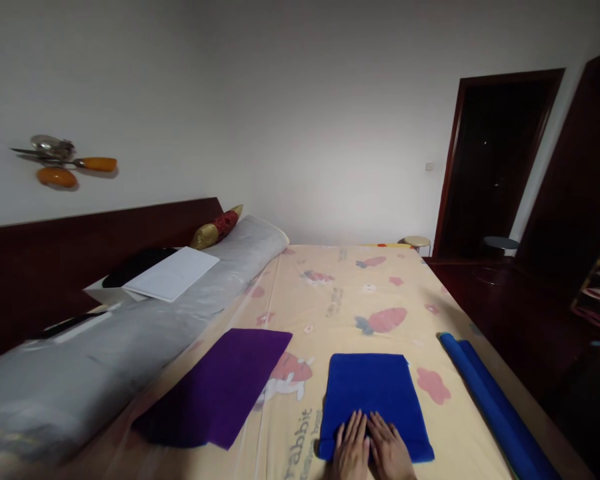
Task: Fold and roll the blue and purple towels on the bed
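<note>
A folded blue towel (373, 393) lies flat on the bed's yellow printed sheet (340, 293), near the front edge. My left hand (353, 448) and my right hand (389, 447) rest side by side on the towel's near edge, fingers stretched out flat and pressing down. Neither hand holds anything. To the left a folded purple towel (220, 390) lies flat on the sheet, apart from both hands. A rolled blue towel (495, 407) lies along the bed's right edge.
A long grey bolster (130, 333) runs along the dark wooden headboard (80, 253) at left, with a white board (173, 273) and dark items on it. A small round stool (417, 241) and a dark doorway (495, 160) stand beyond the bed.
</note>
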Motion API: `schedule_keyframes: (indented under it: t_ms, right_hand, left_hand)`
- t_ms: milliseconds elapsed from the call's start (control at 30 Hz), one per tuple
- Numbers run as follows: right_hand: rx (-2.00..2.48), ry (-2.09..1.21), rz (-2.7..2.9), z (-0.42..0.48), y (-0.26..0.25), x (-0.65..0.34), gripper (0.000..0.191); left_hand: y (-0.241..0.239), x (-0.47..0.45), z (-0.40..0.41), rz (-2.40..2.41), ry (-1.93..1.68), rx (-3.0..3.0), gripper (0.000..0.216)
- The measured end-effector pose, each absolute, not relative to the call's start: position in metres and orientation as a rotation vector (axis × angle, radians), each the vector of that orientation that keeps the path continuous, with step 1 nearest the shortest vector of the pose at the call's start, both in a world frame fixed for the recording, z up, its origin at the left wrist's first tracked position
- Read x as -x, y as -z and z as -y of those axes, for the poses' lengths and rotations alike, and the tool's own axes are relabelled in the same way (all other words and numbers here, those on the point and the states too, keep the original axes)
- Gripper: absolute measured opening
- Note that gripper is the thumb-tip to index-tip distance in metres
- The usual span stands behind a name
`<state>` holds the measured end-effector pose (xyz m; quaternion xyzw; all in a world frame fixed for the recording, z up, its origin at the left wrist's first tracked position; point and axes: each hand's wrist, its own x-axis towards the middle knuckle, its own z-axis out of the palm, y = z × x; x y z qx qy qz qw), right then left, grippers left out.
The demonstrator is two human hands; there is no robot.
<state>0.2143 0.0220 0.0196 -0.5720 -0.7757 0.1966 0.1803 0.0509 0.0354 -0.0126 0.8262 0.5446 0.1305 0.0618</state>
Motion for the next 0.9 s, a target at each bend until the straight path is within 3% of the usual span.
schedule_keyframes:
  t_ms: [300,400,600,900]
  right_hand:
    - [2.02,-0.211,1.937,-0.023,0.009,-0.3,0.058]
    - [1.948,-0.239,1.971,-0.021,-0.004,-0.279,0.056]
    - [1.6,-0.504,2.227,-0.016,-0.022,-0.227,0.051]
    - [2.101,-0.271,1.983,-0.048,-0.003,-0.285,0.061]
  left_hand:
    - [0.002,0.018,-0.035,-2.276,-0.645,-2.311,0.054]
    - [-0.003,-0.009,-0.031,-2.124,-0.728,-2.406,0.058]
    - [0.0,-0.072,-0.027,-1.516,-0.544,-2.548,0.059]
    - [-0.016,-0.03,-0.054,-1.951,-0.318,-2.342,0.051]
